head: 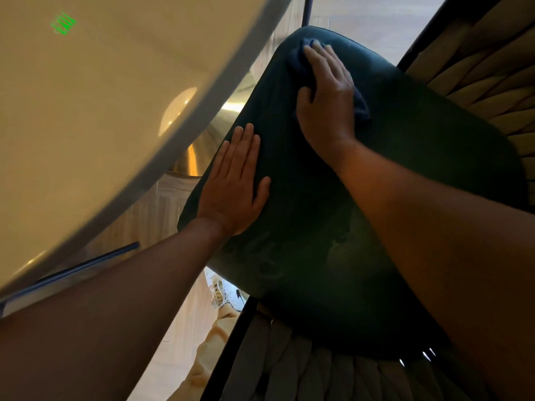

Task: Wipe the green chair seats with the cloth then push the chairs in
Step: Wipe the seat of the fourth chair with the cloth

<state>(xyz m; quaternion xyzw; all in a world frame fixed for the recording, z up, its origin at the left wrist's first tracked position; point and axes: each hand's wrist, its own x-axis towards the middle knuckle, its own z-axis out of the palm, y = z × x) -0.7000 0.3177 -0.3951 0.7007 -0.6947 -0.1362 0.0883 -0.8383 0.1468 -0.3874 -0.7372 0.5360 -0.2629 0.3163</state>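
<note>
Round table over wood floor
Pale round tabletop [86, 111] is filling the left, brass pedestal base [202, 146] gleaming beneath; light wood floor [362, 15] is showing beyond, warm light falling across.

Place: we take it for a home dining area.
Evidence: we see a round table [185, 123], woven-backed green chair [405, 169], wood-look floor [179, 328].

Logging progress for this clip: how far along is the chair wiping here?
Nothing clearly finished. In hand: the right hand presses the dark cloth near the far edge of the green seat, while the left hand lies flat on it. Left: this chair is not yet pushed under the table; other chairs are out of view.
</note>
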